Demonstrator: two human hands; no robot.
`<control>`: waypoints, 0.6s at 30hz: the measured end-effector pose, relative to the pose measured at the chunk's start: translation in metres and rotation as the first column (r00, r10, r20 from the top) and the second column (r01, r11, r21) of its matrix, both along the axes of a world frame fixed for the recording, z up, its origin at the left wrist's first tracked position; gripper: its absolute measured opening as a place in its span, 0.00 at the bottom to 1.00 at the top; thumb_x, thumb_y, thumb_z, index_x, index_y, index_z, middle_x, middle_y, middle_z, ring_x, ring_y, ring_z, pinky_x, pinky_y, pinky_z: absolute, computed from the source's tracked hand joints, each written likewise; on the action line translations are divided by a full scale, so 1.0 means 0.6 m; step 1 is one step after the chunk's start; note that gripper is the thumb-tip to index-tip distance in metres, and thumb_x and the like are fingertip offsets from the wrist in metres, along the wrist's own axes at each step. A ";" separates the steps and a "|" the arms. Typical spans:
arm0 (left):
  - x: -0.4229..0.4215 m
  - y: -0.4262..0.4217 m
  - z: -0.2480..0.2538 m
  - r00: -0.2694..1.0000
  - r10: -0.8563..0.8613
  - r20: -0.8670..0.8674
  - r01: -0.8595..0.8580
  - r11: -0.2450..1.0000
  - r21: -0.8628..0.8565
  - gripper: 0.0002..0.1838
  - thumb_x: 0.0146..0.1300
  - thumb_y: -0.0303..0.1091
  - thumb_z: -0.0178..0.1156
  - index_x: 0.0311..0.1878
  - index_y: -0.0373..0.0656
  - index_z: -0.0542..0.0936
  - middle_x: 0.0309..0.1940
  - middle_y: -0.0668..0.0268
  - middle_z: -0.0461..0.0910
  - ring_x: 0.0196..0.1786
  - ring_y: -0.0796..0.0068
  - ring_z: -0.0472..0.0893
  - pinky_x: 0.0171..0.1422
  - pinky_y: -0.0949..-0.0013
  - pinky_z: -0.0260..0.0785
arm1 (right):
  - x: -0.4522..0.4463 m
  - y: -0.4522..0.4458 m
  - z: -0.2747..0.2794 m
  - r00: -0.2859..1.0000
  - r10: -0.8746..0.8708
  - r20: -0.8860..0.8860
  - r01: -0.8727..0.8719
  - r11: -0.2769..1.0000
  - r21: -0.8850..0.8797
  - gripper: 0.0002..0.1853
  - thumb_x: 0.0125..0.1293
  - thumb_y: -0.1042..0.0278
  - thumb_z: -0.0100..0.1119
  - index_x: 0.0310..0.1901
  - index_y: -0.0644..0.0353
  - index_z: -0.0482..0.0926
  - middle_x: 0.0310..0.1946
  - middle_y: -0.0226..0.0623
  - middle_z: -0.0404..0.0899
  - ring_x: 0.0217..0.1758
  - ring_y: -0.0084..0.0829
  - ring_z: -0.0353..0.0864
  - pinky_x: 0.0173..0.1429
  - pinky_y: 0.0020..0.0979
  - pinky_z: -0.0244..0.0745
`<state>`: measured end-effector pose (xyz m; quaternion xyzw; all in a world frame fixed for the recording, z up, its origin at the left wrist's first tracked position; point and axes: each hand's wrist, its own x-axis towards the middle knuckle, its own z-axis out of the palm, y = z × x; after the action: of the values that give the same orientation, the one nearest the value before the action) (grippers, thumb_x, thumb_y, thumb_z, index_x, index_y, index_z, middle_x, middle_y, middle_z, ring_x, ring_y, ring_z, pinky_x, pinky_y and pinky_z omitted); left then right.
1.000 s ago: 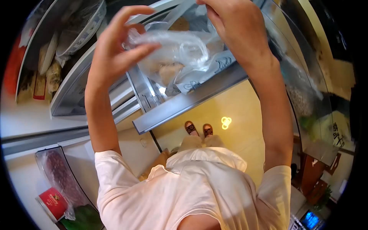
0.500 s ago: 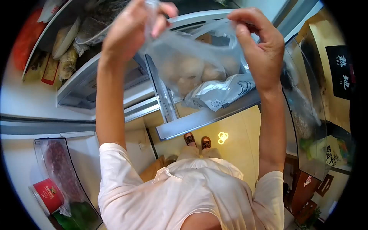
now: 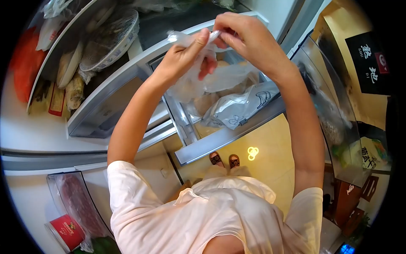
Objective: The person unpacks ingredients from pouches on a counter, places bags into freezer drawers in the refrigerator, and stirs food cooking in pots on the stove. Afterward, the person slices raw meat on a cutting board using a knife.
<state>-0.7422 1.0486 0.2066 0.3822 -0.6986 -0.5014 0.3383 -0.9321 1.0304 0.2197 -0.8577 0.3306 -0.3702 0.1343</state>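
Observation:
Both hands meet over a pulled-out fridge drawer (image 3: 228,137). My left hand (image 3: 182,59) is closed on the gathered top of a clear plastic bag (image 3: 224,78), thumb pointing up along the plastic. Close beside it, my right hand (image 3: 245,36) pinches a twisted end of the same bag between its fingertips. Round brownish items (image 3: 206,103) show through the bag, which rests in the drawer. In front of them lies a printed plastic packet (image 3: 241,106), against the drawer's front edge.
A fridge shelf at upper left holds a film-covered bowl (image 3: 112,44) and wrapped food. An orange-red bag (image 3: 26,63) hangs at far left. Door bins hold a red can (image 3: 66,232) at lower left and a paper bag (image 3: 372,112) at right.
The hands, apart on the bag's opening half a second ago, have come together, and the bag's top is now gathered and twisted between them. The view has shifted slightly.

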 end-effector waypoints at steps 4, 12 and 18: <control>0.014 -0.013 -0.013 0.864 -0.026 -0.502 0.173 0.953 0.248 0.30 0.73 0.55 0.32 0.62 0.40 0.66 0.45 0.45 0.79 0.38 0.65 0.83 0.52 0.64 0.73 | -0.008 0.010 -0.009 0.981 -0.180 0.069 0.193 0.936 -0.294 0.04 0.55 0.79 0.54 0.33 0.64 0.72 0.29 0.42 0.73 0.32 0.44 0.74 0.37 0.36 0.69; 0.076 0.004 0.012 0.984 -0.045 0.171 0.060 0.995 -0.085 0.27 0.71 0.52 0.41 0.40 0.36 0.79 0.53 0.50 0.76 0.50 0.60 0.79 0.59 0.59 0.67 | -0.018 0.039 -0.054 0.999 0.027 -0.034 -0.029 0.998 -0.056 0.10 0.56 0.78 0.57 0.41 0.65 0.75 0.30 0.36 0.74 0.30 0.32 0.74 0.36 0.29 0.69; 0.026 0.069 0.040 0.749 0.561 0.352 0.104 0.426 -0.899 0.12 0.56 0.34 0.63 0.30 0.33 0.77 0.56 0.51 0.72 0.52 0.50 0.76 0.60 0.55 0.67 | 0.029 0.016 0.011 0.968 0.100 0.232 -0.189 0.896 0.402 0.12 0.64 0.70 0.53 0.47 0.63 0.77 0.27 0.26 0.76 0.29 0.15 0.72 0.33 0.18 0.68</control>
<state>-0.7265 1.0899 0.2304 0.3877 -0.8567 0.1416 0.3093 -0.9148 1.0397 0.2262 -0.7880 0.3219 -0.3656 0.3766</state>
